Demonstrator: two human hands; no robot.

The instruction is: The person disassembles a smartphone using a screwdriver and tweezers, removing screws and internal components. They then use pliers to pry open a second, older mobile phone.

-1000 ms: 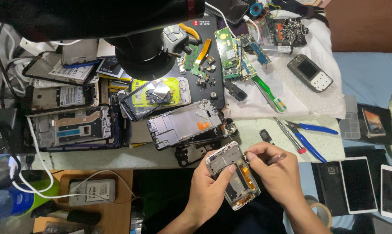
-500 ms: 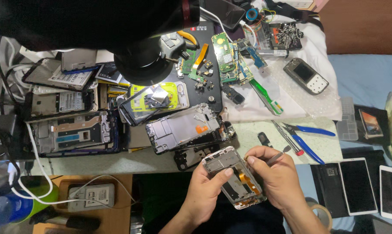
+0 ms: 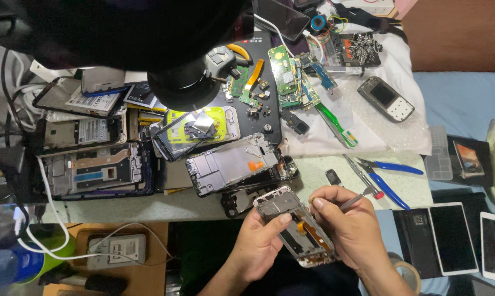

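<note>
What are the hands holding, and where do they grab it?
The left hand grips the opened phone by its left edge, thumb on top. The right hand pinches a thin metal tool near its tip.

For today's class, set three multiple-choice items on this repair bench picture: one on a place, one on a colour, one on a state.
1. Where is the opened phone that is being worked on?
A. Flat on the bench
B. Held in the left hand
C. On the blue sheet

2. What colour are the handles of the pliers?
A. Blue
B. Red
C. Yellow

3. What is the right hand doing?
A. Resting empty
B. Holding the toothbrush
C. Holding a thin metal tool against the phone

Answers: 1 B, the left hand grips the phone below the bench edge. 2 A, both handles are blue. 3 C, the right hand pinches the thin metal tool; the toothbrush lies on the white cloth.
</note>
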